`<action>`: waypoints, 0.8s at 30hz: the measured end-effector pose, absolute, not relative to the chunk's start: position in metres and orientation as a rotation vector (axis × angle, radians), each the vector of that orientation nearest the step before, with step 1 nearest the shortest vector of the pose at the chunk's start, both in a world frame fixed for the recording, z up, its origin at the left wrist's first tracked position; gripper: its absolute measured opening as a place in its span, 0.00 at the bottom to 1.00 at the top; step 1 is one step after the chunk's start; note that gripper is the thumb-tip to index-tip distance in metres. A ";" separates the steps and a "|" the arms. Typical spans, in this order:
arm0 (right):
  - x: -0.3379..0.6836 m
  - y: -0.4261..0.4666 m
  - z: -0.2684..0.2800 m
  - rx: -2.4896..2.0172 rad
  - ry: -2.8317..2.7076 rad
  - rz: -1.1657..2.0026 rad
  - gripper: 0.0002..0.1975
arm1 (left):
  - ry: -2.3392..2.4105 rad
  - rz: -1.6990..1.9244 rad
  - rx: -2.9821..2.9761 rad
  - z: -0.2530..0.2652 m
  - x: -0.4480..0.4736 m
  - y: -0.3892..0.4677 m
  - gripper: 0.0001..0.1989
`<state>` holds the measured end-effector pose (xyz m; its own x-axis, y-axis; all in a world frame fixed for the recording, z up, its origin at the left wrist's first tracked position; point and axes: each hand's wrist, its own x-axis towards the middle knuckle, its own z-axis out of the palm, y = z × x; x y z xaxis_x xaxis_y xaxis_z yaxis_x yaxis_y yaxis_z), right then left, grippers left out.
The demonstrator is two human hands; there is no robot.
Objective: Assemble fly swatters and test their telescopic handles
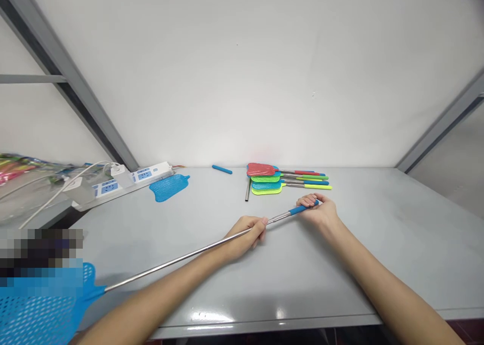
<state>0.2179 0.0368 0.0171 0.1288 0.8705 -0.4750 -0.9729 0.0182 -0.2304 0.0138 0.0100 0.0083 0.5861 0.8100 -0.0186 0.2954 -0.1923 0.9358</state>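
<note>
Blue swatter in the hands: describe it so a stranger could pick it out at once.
Over the grey table, find the left hand and right hand. They hold the blue swatter, its head at the picture's lower left. Its rod is far longer than those of the piled swatters.

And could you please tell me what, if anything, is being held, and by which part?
A blue fly swatter: the left grip is on its metal rod, nearer the handle; the right grip is on its blue handle.

L/R hands (246, 235) & f'arms (378, 267) bare
</note>
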 end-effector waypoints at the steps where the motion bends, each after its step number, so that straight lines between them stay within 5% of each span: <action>1: 0.217 0.037 0.017 -0.576 0.226 1.452 0.10 | 0.898 0.605 1.748 0.008 0.013 0.010 0.24; 24: 0.214 0.040 0.009 -0.624 0.179 1.478 0.10 | 0.840 0.594 1.678 0.008 0.012 0.012 0.25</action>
